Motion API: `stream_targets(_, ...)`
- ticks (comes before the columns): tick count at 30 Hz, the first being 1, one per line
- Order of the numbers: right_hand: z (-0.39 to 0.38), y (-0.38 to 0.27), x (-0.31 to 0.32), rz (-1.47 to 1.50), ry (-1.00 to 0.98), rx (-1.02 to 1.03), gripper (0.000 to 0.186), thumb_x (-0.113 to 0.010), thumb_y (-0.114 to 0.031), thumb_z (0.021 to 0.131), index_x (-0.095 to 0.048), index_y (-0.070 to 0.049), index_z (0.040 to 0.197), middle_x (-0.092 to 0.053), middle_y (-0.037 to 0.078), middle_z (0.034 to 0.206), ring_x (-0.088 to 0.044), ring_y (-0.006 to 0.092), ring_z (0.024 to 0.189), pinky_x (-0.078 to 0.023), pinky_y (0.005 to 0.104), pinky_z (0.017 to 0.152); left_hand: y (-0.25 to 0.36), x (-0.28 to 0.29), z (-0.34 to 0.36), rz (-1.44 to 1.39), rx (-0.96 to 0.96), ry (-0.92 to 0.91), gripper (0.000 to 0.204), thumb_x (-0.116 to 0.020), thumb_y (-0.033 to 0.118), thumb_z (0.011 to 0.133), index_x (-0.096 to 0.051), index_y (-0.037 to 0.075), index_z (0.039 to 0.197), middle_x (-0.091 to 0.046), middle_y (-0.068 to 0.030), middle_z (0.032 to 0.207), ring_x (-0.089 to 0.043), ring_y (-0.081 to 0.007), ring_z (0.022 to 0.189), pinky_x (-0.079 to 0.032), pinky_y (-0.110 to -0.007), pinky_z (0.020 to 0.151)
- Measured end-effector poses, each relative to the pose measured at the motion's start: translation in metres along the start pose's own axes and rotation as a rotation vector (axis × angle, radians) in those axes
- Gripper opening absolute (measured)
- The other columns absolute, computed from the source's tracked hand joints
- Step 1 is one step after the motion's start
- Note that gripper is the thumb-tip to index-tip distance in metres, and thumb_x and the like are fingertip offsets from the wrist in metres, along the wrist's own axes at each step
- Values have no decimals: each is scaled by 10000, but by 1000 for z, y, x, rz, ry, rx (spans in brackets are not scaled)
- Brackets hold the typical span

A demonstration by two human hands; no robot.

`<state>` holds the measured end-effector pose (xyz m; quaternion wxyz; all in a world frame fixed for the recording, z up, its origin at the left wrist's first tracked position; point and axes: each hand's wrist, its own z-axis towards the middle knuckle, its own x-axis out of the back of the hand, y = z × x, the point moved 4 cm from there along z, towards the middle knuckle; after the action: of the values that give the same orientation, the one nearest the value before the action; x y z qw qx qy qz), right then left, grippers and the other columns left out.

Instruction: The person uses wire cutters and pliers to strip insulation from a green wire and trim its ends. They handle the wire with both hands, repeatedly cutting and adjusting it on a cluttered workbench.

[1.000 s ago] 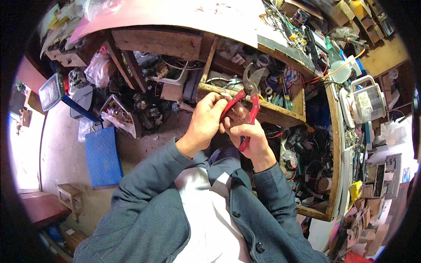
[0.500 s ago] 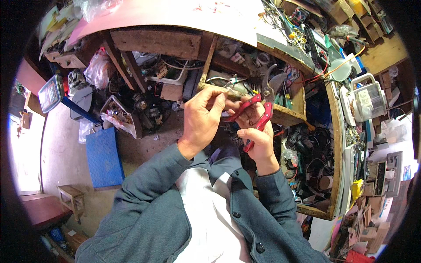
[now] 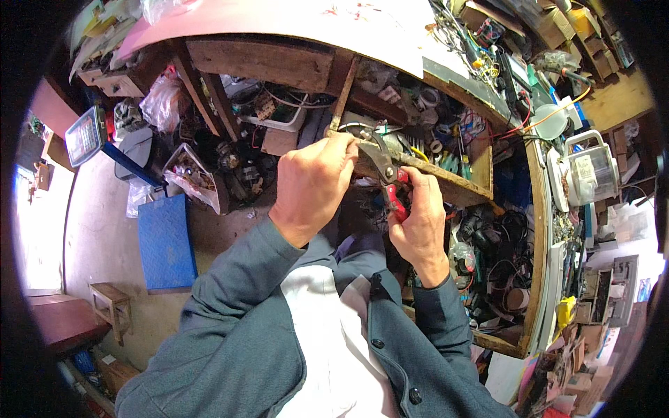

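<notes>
My right hand (image 3: 422,228) grips red-handled pruning shears (image 3: 395,198), its fingers wrapped round the handles. Their dark curved blades point up and left, close to the fingertips of my left hand (image 3: 310,184). That hand is closed in a pinch, the back of it toward me. Whatever sits between its fingertips is too small or hidden to name. Beneath both hands is an open wooden drawer (image 3: 460,182) with tape rolls, screwdrivers and wires in it.
A workbench with a pink-white top (image 3: 279,21) runs along the far side. At left stand a blue platform scale (image 3: 167,240), a small wooden stool (image 3: 111,306) and a box of scraps (image 3: 191,174). To the right, a clear plastic container (image 3: 592,171) stands among cluttered tools.
My right hand has turned the shears, swinging the blades leftward to my left fingertips, and the handles are now closer together. My left hand has rolled over, still pinched.
</notes>
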<state>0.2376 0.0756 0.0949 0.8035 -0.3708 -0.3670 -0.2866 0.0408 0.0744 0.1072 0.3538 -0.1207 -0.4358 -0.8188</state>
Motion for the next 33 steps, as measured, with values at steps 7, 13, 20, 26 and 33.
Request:
stream_targets(7, 2, 2, -1, -82, 6, -14, 717, -703, 42, 615, -498, -23, 1299, -550, 183, 1085, -563, 383, 989, -474, 447, 876, -7, -7, -2, -166, 32, 99, 108, -694, 82, 884, -683, 32, 979, -708, -152, 830, -706, -320, 740, -545, -392, 631)
stream_targets(13, 1, 1, -3, -88, -1, -12, 723, -709, 38, 611, -494, -20, 1299, -550, 183, 1069, -566, 385, 986, -478, 448, 874, -11, -10, -3, -341, 145, 72, 110, -683, 43, 893, -719, -2, 987, -747, -152, 869, -748, -260, 780, -566, -317, 673)
stream_targets(20, -2, 2, -7, -41, 15, -20, 728, -709, 38, 602, -503, -23, 1297, -558, 184, 1081, -568, 385, 998, -471, 450, 873, -29, -34, -10, -1280, 623, -159, 176, -624, 74, 987, -697, -47, 1091, -750, -146, 993, -748, -213, 839, -625, -340, 778)
stream_targets(26, -6, -5, -8, -69, 142, 47, 802, -723, 30, 578, -495, -27, 1345, -558, 181, 1147, -554, 384, 1043, -447, 459, 903, -43, -51, -24, -1617, 866, -125, 191, -618, 137, 997, -692, 0, 1109, -746, -115, 1010, -726, -192, 852, -616, -335, 790)
stream_targets(33, -11, -3, -10, -114, 173, 44, 845, -734, 29, 570, -484, -32, 1375, -548, 182, 1177, -548, 382, 1063, -434, 463, 916, -31, -57, -23, -1701, 1060, -99, 162, -668, 183, 968, -703, 33, 1019, -711, -52, 842, -660, -135, 719, -594, -322, 725)
